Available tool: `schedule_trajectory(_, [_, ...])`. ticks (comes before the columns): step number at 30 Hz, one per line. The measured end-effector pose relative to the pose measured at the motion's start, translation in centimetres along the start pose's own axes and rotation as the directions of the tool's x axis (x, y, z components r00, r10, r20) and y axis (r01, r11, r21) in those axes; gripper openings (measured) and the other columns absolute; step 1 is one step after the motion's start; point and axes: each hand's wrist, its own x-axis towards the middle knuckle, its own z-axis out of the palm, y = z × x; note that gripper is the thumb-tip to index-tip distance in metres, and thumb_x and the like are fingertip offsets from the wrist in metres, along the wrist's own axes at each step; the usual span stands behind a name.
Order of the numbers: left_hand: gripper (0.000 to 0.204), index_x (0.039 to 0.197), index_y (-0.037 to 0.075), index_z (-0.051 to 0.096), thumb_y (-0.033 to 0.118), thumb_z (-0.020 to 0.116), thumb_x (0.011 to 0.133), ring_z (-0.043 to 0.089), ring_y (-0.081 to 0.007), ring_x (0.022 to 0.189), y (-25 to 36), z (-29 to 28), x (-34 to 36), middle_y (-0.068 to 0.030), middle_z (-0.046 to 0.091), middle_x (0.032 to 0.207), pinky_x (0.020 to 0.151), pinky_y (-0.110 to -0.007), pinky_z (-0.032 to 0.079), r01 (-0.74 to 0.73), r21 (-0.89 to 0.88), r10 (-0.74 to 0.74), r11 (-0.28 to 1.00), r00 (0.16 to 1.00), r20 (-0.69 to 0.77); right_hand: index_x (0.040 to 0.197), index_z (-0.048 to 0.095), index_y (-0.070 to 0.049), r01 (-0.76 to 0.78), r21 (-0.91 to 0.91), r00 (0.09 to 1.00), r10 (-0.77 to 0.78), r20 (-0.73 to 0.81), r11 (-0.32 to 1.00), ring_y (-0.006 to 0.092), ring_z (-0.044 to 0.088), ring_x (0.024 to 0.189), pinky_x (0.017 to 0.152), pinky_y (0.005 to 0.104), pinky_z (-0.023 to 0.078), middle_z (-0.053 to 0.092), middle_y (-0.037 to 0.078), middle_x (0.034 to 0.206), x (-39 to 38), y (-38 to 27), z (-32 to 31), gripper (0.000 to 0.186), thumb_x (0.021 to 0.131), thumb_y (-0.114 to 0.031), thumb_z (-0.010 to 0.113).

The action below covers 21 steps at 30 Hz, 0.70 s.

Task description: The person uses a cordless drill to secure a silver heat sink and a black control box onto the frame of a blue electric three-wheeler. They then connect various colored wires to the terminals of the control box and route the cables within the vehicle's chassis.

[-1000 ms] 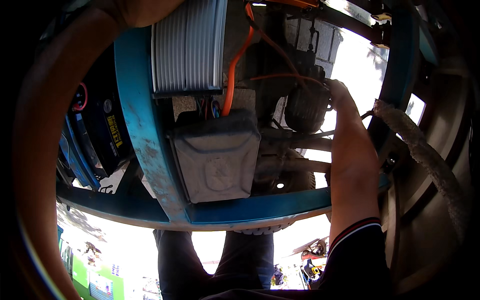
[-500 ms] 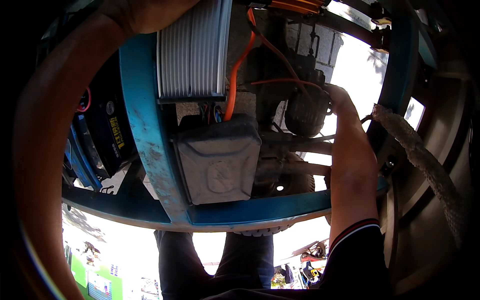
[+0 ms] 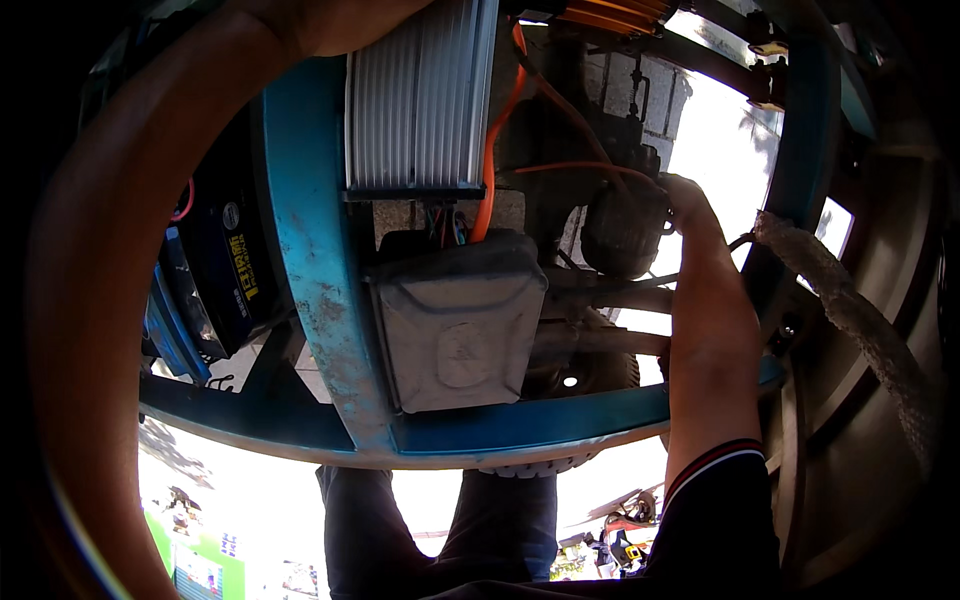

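Note:
My left hand (image 3: 345, 22) rests at the top edge of the picture, against the upper end of a silver finned metal box (image 3: 420, 120); its fingers lie beyond the edge. My right hand (image 3: 685, 200) is at the right side of a dark, ribbed motor-like housing (image 3: 622, 235), its fingers hidden in shadow behind it. A thin orange cable (image 3: 575, 166) runs to the top of that housing near my right hand. A thicker orange cable (image 3: 490, 190) passes beside the finned box, down to a dusty dark plastic box (image 3: 460, 330).
A worn teal metal frame (image 3: 320, 260) surrounds these parts. A dark battery (image 3: 215, 270) sits at the left, beyond a frame bar. Below the frame shows a tyre (image 3: 535, 466). A fuzzy wrapped hose (image 3: 845, 300) hangs at the right. Orange finned metal (image 3: 615, 14) is at the top.
The whole scene has shifted slightly to the right in the picture. Both hands stay at the same parts, the left by the finned box and the right by the ribbed housing.

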Motion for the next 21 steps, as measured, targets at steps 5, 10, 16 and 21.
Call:
schedule_trajectory(5, [0.053,0.136,0.001,0.045,0.034,0.058,0.097,0.06,-0.0476,0.111,0.0,0.2,-0.1,-0.0272,0.058,0.122,0.095,-0.052,0.048,-0.014,-0.075,0.012,0.997,1.0,-0.021,0.113,0.071,-0.008,-0.065,0.211,0.996,0.078,-0.051,0.975,0.022,0.061,0.099,0.079,0.0409,0.051,0.065,0.008,0.107,-1.5,-0.7,0.7,0.025,0.096,-0.025,0.065])
schedule_trajectory(10, [0.053,0.137,0.002,0.044,0.032,0.06,0.096,0.06,-0.0477,0.111,0.0,0.6,0.1,-0.027,0.057,0.123,0.095,-0.051,0.048,-0.019,-0.068,0.016,0.998,0.999,-0.048,0.114,0.07,-0.008,-0.06,0.178,0.997,0.067,-0.034,0.982,0.0223,0.06,0.098,0.077,0.0437,0.052,0.064,0.008,0.108,-0.8,0.0,0.2,0.026,0.095,-0.026,0.066])
schedule_trajectory(16, [0.053,0.136,0.002,0.044,0.031,0.061,0.096,0.059,-0.0475,0.111,-0.1,0.3,0.1,-0.0265,0.056,0.123,0.095,-0.05,0.048,-0.029,-0.038,0.027,0.999,0.999,-0.031,0.116,0.071,-0.011,-0.081,0.176,0.997,0.081,0.006,0.981,0.0246,0.06,0.098,0.079,0.0477,0.052,0.065,0.009,0.112,0.3,0.1,-0.3,0.028,0.097,-0.031,0.066])
schedule_trajectory(21, [0.052,0.135,0.002,0.044,0.031,0.06,0.096,0.06,-0.0473,0.11,-0.1,0.5,0.0,-0.0264,0.056,0.122,0.094,-0.05,0.049,-0.021,-0.035,0.02,0.999,0.999,-0.026,0.121,0.071,-0.015,-0.022,0.21,0.999,0.028,-0.028,0.977,0.0255,0.062,0.099,0.081,0.0488,0.053,0.066,0.008,0.113,0.3,0.5,0.2,0.032,0.099,-0.036,0.064])
